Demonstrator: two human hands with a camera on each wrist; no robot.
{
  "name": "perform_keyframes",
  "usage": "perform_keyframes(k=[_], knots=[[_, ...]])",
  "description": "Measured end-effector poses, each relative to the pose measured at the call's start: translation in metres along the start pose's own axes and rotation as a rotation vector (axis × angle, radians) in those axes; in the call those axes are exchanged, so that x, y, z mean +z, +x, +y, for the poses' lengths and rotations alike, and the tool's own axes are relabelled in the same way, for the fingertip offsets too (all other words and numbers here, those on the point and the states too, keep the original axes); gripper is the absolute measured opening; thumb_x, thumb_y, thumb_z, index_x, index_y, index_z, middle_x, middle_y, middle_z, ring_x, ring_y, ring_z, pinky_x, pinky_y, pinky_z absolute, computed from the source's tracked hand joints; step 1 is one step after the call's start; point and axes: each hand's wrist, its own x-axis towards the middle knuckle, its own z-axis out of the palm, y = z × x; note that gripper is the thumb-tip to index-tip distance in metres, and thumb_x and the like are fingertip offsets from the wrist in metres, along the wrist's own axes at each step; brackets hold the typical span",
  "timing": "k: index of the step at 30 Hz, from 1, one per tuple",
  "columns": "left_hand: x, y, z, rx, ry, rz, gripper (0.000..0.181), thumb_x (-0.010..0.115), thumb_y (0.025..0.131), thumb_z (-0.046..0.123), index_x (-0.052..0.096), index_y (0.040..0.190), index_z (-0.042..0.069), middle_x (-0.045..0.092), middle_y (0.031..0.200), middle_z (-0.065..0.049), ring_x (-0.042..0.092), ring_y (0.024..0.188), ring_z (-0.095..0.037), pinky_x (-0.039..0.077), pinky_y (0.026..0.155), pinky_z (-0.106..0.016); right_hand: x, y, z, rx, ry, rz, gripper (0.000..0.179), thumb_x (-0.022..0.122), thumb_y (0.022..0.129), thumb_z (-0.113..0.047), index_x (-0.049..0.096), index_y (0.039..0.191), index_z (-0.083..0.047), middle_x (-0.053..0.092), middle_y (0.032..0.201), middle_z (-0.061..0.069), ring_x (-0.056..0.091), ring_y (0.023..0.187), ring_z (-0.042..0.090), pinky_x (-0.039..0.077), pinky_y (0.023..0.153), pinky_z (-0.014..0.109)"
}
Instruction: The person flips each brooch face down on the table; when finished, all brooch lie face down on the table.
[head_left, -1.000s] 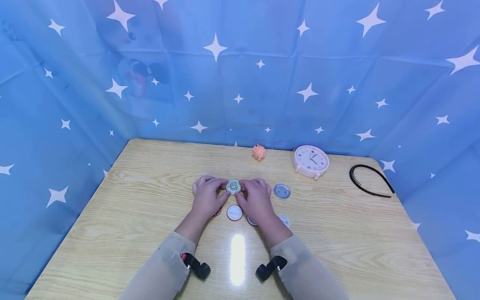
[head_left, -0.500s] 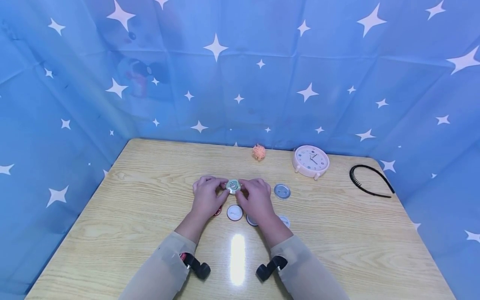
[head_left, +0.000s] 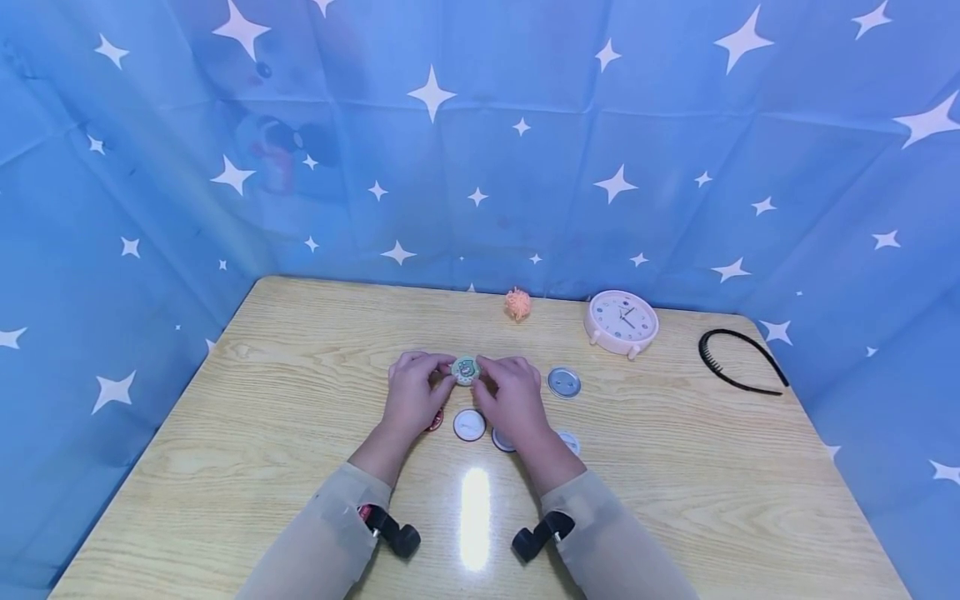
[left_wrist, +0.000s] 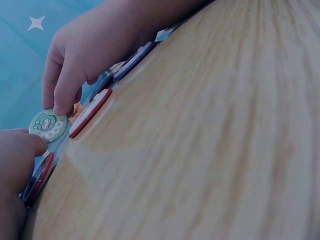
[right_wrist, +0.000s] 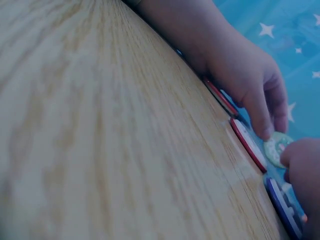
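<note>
A round green pin badge (head_left: pixel 465 371) with a cartoon picture is pinched at its edges between both hands, picture side up and tipped toward me. My left hand (head_left: pixel 415 392) grips its left edge with thumb and fingers. On the opposite edge, my right hand (head_left: pixel 513 396) does the same. In the left wrist view the green badge (left_wrist: pixel 48 126) shows its printed face. Just in front of the hands lies a red-rimmed badge (head_left: pixel 469 425), pin side up. A red badge (head_left: pixel 436 422) is partly hidden by the left hand, and a dark-rimmed badge (head_left: pixel 502 442) by the right wrist.
Right of the hands lies a silver badge back (head_left: pixel 564 382). A white badge (head_left: pixel 570 442) sits beside the right forearm. Farther back are an orange yarn ball (head_left: pixel 517 304) and a pink alarm clock (head_left: pixel 622 322). A black headband (head_left: pixel 742 361) rests near the table's right edge.
The green badge has tilted slightly between the fingers and shifted a little to the left and away from me. Both hands keep their pinch; the other things have stayed put.
</note>
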Motion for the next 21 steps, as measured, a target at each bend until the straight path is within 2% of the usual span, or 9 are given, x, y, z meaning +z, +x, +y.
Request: perform_keyframes(k=[9, 15, 18, 21], knots=[[-0.0003, -0.0004, -0.0007, 0.045, -0.022, 0.043, 0.017, 0.086, 0.090, 0.010, 0.081, 0.106, 0.013, 0.076, 0.090, 0.004, 0.064, 0.109, -0.027, 0.041, 0.093, -0.050, -0.0001, -0.0006, -0.0004, -0.020, 0.038, 0.043, 0.034, 0.081, 0.095, -0.015, 0.077, 0.129, -0.008, 0.080, 0.109, 0.004, 0.067, 0.109, 0.031, 0.043, 0.105, 0.059], [-0.0006, -0.0005, -0.0010, 0.041, -0.024, 0.039, 0.011, 0.083, 0.093, 0.011, 0.081, 0.103, 0.015, 0.077, 0.091, 0.005, 0.065, 0.109, -0.027, 0.041, 0.094, -0.051, 0.0023, 0.0004, 0.0020, -0.068, 0.053, 0.104, 0.026, 0.081, 0.095, -0.015, 0.081, 0.120, -0.007, 0.081, 0.106, 0.005, 0.073, 0.102, 0.028, 0.048, 0.103, 0.055], [-0.0008, -0.0002, -0.0007, 0.041, -0.022, 0.030, 0.010, 0.083, 0.094, 0.012, 0.080, 0.101, 0.017, 0.076, 0.091, 0.005, 0.065, 0.107, -0.026, 0.041, 0.095, -0.051, 0.0029, 0.0017, 0.0029, -0.091, 0.075, 0.146, 0.021, 0.081, 0.095, -0.014, 0.082, 0.115, -0.006, 0.081, 0.103, 0.006, 0.075, 0.096, 0.026, 0.053, 0.098, 0.052], [-0.0010, 0.0001, -0.0005, 0.040, -0.023, 0.015, 0.009, 0.082, 0.095, 0.012, 0.079, 0.101, 0.018, 0.076, 0.092, 0.006, 0.064, 0.105, -0.024, 0.040, 0.095, -0.052, 0.0029, 0.0022, 0.0033, -0.081, 0.093, 0.165, 0.018, 0.081, 0.096, -0.015, 0.083, 0.111, -0.006, 0.081, 0.099, 0.006, 0.073, 0.090, 0.024, 0.054, 0.092, 0.047]])
